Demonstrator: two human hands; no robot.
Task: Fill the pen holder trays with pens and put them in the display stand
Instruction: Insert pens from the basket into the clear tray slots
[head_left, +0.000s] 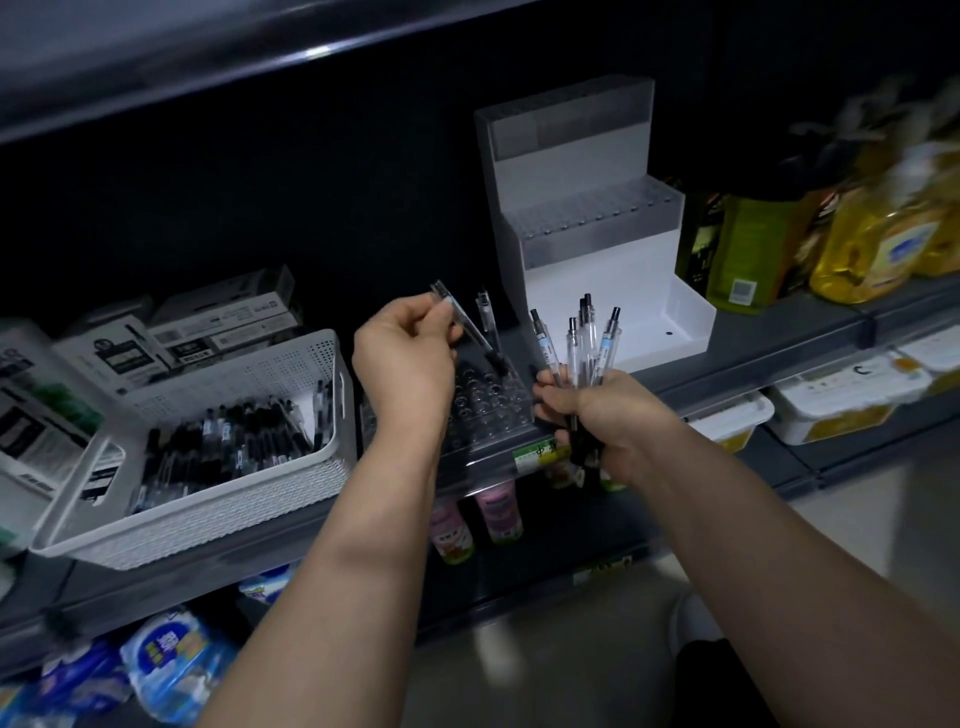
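Over tray (488, 400), left hand (405, 358) one pen (469, 329), right hand (608, 421) five pens (607, 340)

The basket (234, 499) is white, dotted all over with small holes. The pens (587, 338) are clear with black ends. The display stand (597, 260) is white with grey steps. The bottles (872, 244) are yellow, and the shelf (779, 327) is dark grey.

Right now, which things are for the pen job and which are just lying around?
For the job: left hand holding a single pen, right hand holding a bunch of pens, clear pen holder tray, white display stand, white basket of pens.
Just lying about: yellow oil bottles, white tubs, small pink bottles, blue packs.
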